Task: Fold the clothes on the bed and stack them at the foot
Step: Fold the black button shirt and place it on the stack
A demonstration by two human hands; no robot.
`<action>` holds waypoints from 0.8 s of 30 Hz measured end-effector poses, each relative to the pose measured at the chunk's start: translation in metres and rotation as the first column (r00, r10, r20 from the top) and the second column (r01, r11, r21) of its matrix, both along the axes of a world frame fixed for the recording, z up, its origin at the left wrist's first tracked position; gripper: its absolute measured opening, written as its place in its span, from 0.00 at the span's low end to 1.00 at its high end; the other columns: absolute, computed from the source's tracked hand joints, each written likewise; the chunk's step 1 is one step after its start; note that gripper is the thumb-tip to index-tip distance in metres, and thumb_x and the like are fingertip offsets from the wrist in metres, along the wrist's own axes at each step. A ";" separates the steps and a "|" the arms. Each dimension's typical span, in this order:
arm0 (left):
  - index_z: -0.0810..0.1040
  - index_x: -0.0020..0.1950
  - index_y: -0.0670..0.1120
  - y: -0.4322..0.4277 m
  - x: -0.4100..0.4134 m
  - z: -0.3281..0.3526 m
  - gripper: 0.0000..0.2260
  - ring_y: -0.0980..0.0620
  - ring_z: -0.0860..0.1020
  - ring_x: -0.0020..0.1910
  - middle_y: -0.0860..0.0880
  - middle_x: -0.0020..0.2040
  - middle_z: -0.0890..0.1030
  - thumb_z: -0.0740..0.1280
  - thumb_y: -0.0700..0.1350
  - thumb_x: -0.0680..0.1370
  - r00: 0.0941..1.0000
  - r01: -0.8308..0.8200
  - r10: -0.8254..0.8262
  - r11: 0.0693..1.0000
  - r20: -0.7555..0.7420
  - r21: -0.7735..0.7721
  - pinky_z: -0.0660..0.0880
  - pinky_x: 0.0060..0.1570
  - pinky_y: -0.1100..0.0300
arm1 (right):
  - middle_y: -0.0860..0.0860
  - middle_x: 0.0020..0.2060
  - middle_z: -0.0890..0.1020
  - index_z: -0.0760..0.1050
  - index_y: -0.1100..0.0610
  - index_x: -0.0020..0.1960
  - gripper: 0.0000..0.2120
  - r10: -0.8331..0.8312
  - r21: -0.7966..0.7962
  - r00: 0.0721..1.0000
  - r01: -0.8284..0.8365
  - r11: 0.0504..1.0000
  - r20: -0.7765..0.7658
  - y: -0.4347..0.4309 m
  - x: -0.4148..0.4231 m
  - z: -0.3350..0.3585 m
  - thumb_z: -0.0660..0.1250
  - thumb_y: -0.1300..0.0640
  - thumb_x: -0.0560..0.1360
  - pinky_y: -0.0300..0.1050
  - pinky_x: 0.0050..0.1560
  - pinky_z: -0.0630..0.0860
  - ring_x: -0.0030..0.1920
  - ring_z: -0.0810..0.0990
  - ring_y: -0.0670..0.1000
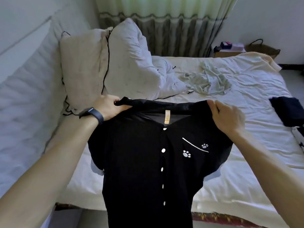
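I saw both hands holding the black shirt (139, 162) up by its shoulders above the near edge of the bed (246, 145), its front facing me. It had a row of white buttons down the middle and two white paw prints at the chest pocket. The left hand (108, 106), with a dark wristband (92, 114) behind it, had its fingers curled round one shoulder of the shirt, bunching the cloth in its grip. The right hand (227, 117) held the other shoulder, fingers bent over the top edge of the fabric and thumb hidden behind it. The hem hung down past the near edge of the bed and out of my view. Further across the mattress, near its far edge, a pale green garment (207, 81) lay crumpled and unfolded. A dark folded garment (287, 112) sat flat at the end of the bed away from the pillows. Two white pillows (82, 66) leaned at the head end on my left, one trimmed with a black cord. Beyond the far edge hung a grey-green curtain (164, 30), and a woven bag (263, 48) stood by the wall.
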State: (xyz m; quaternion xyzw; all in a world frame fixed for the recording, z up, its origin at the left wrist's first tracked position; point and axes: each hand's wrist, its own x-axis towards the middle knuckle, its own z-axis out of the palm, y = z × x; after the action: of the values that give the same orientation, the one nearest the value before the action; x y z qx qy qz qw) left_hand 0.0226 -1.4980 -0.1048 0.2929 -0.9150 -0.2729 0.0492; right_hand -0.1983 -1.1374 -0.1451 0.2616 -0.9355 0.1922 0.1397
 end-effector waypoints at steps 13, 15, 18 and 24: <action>0.55 0.79 0.59 -0.112 -0.250 -0.308 0.33 0.41 0.60 0.75 0.46 0.79 0.56 0.62 0.64 0.77 0.977 0.028 0.009 0.985 0.213 -0.171 0.55 0.72 0.39 | 0.51 0.83 0.52 0.53 0.47 0.82 0.33 -0.220 0.441 0.842 -0.023 0.897 0.492 -0.189 -0.194 -0.239 0.50 0.33 0.82 0.63 0.77 0.49 0.82 0.47 0.58; 0.54 0.79 0.61 -0.093 -0.243 -0.358 0.33 0.42 0.59 0.76 0.48 0.80 0.53 0.62 0.65 0.77 0.967 0.119 -0.066 0.971 0.248 -0.207 0.52 0.72 0.38 | 0.50 0.83 0.49 0.51 0.47 0.83 0.33 -0.203 0.470 0.816 -0.093 0.877 0.541 -0.181 -0.175 -0.285 0.52 0.34 0.82 0.62 0.78 0.45 0.82 0.43 0.56; 0.56 0.79 0.60 -0.053 -0.203 -0.420 0.32 0.43 0.56 0.78 0.47 0.81 0.54 0.62 0.63 0.77 0.946 0.223 -0.171 0.959 0.275 -0.173 0.52 0.74 0.36 | 0.53 0.82 0.55 0.55 0.50 0.82 0.32 -0.155 0.457 0.822 -0.139 0.878 0.548 -0.155 -0.121 -0.338 0.56 0.38 0.83 0.59 0.79 0.51 0.82 0.48 0.55; 0.60 0.79 0.56 0.033 -0.044 -0.467 0.31 0.43 0.53 0.80 0.46 0.82 0.52 0.62 0.62 0.78 0.947 0.164 -0.140 0.985 0.288 -0.059 0.52 0.74 0.33 | 0.58 0.75 0.69 0.70 0.60 0.75 0.29 -0.264 0.223 0.730 0.156 0.962 0.630 -0.076 0.055 -0.368 0.71 0.50 0.79 0.57 0.75 0.64 0.76 0.65 0.59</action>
State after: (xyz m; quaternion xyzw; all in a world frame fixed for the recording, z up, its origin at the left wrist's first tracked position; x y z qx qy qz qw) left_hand -0.0210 -1.4646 -0.5723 0.2551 -0.9430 -0.1934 -0.0912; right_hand -0.1435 -1.2133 -0.5130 0.0799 -0.9604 0.1812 -0.1960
